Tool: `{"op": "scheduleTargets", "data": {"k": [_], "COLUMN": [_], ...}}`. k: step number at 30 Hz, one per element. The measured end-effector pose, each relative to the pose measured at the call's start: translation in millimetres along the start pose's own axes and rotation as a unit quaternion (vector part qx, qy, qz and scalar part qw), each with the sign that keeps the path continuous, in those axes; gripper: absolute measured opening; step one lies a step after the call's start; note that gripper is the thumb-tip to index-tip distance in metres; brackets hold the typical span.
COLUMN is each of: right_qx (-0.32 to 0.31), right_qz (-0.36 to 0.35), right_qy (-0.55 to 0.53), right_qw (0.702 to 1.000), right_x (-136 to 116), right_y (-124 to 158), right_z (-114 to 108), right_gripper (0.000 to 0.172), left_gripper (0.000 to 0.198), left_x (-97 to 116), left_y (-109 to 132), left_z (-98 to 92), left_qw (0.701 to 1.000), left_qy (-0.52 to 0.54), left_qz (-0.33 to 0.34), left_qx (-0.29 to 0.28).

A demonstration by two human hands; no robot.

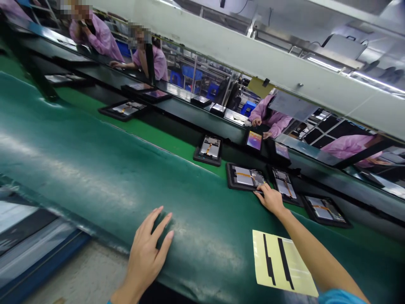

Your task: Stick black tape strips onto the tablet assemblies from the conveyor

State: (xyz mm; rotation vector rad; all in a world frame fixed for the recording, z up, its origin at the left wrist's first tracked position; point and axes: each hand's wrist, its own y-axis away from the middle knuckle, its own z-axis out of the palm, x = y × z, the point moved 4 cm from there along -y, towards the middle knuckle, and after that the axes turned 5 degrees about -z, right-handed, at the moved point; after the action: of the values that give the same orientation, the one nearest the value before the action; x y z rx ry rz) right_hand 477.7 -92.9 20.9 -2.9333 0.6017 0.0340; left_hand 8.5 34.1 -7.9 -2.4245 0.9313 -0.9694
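My left hand (150, 249) is over the green mat (104, 177), fingers spread and holding nothing. At the mat's far edge, my right hand (269, 198) has its thumb and fingers on the near right corner of a black tray (232, 182). In that tray lies an opened tablet (243, 175) with a silver battery and an orange ribbon cable. Close beside the right hand is a second opened tablet (284, 184) in its tray. A yellow sheet (276, 253) with two black strips lies on the mat under my right forearm.
Further opened tablets (325, 209) (209, 147) (128, 108) sit in trays along the green line. A lit tablet (254, 140) stands beyond. Several co-workers in pink (268, 116) work across the line. A dark post (31, 63) rises at left.
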Motion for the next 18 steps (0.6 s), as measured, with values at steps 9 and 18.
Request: {"op": "scheduleTargets", "data": {"k": [9,18], "right_qx": [0.14,0.25], "right_qz": [0.278,0.566], "right_qy": [-0.152,-0.352], "right_qw": [0.938,0.703], "right_x": [49,143], "right_y": [-14,82], "right_z": [-1,-24], "right_gripper": [0.031,0.037], "left_gripper": [0.047,0.037], "left_x": [-4,-5], "left_y": [-2,0], "left_z": [17.3,13.5], "left_qw": [0.999,0.995], "left_qy": [0.032,0.096], "left_qz": [0.002,-0.022], "left_qx": [-0.007,0.025]}}
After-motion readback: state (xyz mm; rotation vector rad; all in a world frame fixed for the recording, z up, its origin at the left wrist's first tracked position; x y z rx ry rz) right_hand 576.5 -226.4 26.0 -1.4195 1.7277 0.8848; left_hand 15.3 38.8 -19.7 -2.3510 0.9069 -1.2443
